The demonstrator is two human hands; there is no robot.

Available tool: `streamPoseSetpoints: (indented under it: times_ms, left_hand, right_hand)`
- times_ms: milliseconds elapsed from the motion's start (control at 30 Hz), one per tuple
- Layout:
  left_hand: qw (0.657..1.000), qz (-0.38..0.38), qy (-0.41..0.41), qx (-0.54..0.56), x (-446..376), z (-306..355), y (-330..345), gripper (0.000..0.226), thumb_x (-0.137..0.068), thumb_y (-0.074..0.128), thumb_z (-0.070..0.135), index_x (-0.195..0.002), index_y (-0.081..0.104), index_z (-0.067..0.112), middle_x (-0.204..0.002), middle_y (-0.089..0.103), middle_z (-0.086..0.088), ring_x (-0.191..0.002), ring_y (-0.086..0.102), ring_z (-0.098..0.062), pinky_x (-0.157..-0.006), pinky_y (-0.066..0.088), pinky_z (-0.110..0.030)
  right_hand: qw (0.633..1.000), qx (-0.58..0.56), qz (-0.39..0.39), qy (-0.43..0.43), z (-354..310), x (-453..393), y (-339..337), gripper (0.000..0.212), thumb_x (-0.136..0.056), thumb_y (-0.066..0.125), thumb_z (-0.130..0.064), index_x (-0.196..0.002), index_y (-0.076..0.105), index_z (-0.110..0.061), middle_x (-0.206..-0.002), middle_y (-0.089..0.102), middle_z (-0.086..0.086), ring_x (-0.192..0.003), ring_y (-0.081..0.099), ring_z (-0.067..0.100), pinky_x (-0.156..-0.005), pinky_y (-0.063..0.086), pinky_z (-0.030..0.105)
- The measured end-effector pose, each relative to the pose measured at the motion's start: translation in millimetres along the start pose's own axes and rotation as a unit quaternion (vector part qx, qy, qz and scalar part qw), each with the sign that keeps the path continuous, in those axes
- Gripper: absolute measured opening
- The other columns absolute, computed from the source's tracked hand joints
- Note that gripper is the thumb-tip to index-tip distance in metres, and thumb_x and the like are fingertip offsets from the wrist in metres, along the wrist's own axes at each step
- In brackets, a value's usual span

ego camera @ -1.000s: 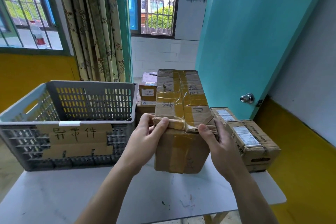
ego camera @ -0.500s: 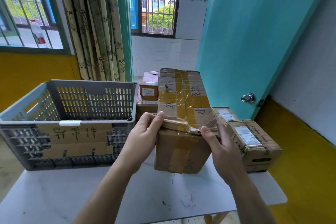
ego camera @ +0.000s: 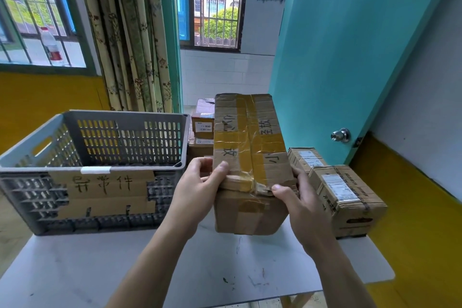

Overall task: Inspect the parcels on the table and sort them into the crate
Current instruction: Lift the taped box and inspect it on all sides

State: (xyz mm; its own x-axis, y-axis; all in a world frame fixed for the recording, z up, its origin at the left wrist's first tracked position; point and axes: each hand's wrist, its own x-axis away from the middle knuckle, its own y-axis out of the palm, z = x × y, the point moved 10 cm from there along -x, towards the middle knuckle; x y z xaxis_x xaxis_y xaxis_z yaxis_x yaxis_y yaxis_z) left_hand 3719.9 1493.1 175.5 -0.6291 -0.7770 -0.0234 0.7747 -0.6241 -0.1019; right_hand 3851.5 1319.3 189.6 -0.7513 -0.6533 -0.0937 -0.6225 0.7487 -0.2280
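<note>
Here, a worn, heavily taped parcel (ego camera: 250,157) was held over the white counter (ego camera: 175,270), tilted so that its taped top face and near end were turned toward the camera, presumably so that the torn flap at the near top edge could be examined. The left hand (ego camera: 200,187) was wrapped around the near left corner, thumb pressed on the top edge; the right hand (ego camera: 300,197) gripped the near right corner, thumb laid on the crumpled tape. Both forearms were extended from the near edge and converged on the parcel. The grey crate (ego camera: 95,170), labelled with handwritten cardboard, stood just left of the parcel, conveniently close for sorting. Further parcels were seen: a labelled box (ego camera: 345,197) to the right, and small stacked boxes (ego camera: 202,130) behind.
</note>
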Motion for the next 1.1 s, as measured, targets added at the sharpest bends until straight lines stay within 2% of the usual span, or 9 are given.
streamPoseSetpoints:
  times_ms: [67, 200, 300, 367, 533, 733, 833, 933, 1100]
  left_hand:
    - [1.000, -0.025, 0.004, 0.003, 1, -1, 6, 0.030, -0.101, 0.064, 0.033, -0.130, 0.063, 0.029, -0.120, 0.072, 0.008, -0.109, 0.070, -0.011, -0.090, 0.057, -0.028]
    - [0.999, -0.044, 0.012, -0.009, 2, -7, 10, 0.042, -0.098, 0.069, 0.029, -0.138, 0.060, 0.032, -0.127, 0.070, 0.004, -0.114, 0.070, -0.017, -0.097, 0.059, -0.039]
    - [0.998, -0.059, 0.014, -0.025, 0, -5, 11, 0.070, -0.082, 0.074, 0.048, -0.146, 0.051, 0.032, -0.130, 0.066, 0.004, -0.115, 0.069, -0.016, -0.099, 0.058, -0.042]
    - [0.997, -0.065, 0.009, -0.036, -3, -3, 10, 0.083, -0.072, 0.069, 0.065, -0.148, 0.051, 0.035, -0.126, 0.066, 0.002, -0.112, 0.069, -0.014, -0.100, 0.057, -0.043]
    - [0.999, -0.044, 0.001, -0.019, -5, -1, 7, 0.053, -0.075, 0.071, 0.070, -0.122, 0.057, 0.048, -0.124, 0.068, 0.003, -0.107, 0.072, -0.017, -0.090, 0.062, -0.044]
    - [0.996, -0.087, -0.003, 0.013, 9, -13, 21, 0.037, -0.095, 0.070, 0.033, -0.125, 0.049, 0.035, -0.124, 0.069, 0.004, -0.104, 0.073, -0.011, -0.089, 0.063, -0.038]
    - [0.996, -0.091, 0.002, -0.014, 11, -6, 23, 0.045, -0.094, 0.073, 0.031, -0.129, 0.046, 0.040, -0.126, 0.064, 0.011, -0.111, 0.068, -0.012, -0.093, 0.061, -0.038]
    - [0.994, -0.073, 0.029, -0.076, 4, 4, 21, 0.062, -0.092, 0.071, 0.047, -0.146, 0.041, 0.040, -0.129, 0.056, 0.012, -0.111, 0.063, -0.009, -0.090, 0.060, -0.032]
    - [0.992, -0.051, 0.046, -0.108, 4, 2, 15, 0.038, -0.096, 0.066, 0.046, -0.133, 0.059, 0.041, -0.125, 0.055, 0.010, -0.106, 0.065, -0.009, -0.089, 0.059, -0.031]
  right_hand:
    - [1.000, -0.007, 0.010, 0.008, 1, -2, -3, 0.034, -0.082, 0.058, -0.051, -0.114, 0.053, -0.040, -0.110, 0.069, -0.012, -0.084, 0.066, -0.010, -0.062, 0.050, 0.007]
    - [0.999, 0.017, 0.038, 0.005, 0, -6, -12, 0.005, -0.096, 0.061, -0.050, -0.100, 0.058, -0.049, -0.108, 0.066, -0.019, -0.087, 0.063, -0.013, -0.067, 0.048, 0.006]
    - [0.998, 0.036, 0.041, 0.008, 9, -8, -14, 0.010, -0.095, 0.064, -0.045, -0.100, 0.060, -0.053, -0.116, 0.066, -0.011, -0.100, 0.065, 0.002, -0.082, 0.056, 0.025]
    - [0.999, 0.015, 0.031, 0.011, 14, -6, -13, 0.017, -0.096, 0.065, -0.039, -0.111, 0.061, -0.047, -0.119, 0.066, -0.009, -0.105, 0.066, 0.006, -0.081, 0.057, 0.024]
    - [1.000, -0.006, 0.025, 0.018, 18, -3, -9, 0.029, -0.095, 0.069, -0.021, -0.121, 0.058, -0.030, -0.110, 0.070, -0.013, -0.088, 0.070, 0.001, -0.061, 0.053, 0.010]
    - [0.994, 0.083, 0.070, 0.014, 7, -11, -17, 0.027, -0.092, 0.061, -0.053, -0.112, 0.053, -0.037, -0.096, 0.060, -0.027, -0.078, 0.059, -0.012, -0.051, 0.041, 0.002]
    - [0.983, 0.169, 0.069, -0.006, 7, -11, -16, 0.027, -0.095, 0.052, -0.057, -0.120, 0.052, -0.045, -0.106, 0.060, -0.015, -0.085, 0.055, -0.005, -0.060, 0.033, 0.006]
    - [0.984, 0.157, 0.076, -0.015, 17, -10, -16, 0.037, -0.094, 0.052, -0.058, -0.126, 0.056, -0.041, -0.113, 0.064, -0.009, -0.094, 0.057, 0.004, -0.077, 0.048, 0.018]
    - [0.984, 0.157, 0.075, -0.038, 12, -10, -11, 0.031, -0.091, 0.057, -0.056, -0.119, 0.059, -0.043, -0.107, 0.065, -0.012, -0.096, 0.063, 0.005, -0.073, 0.048, 0.018]
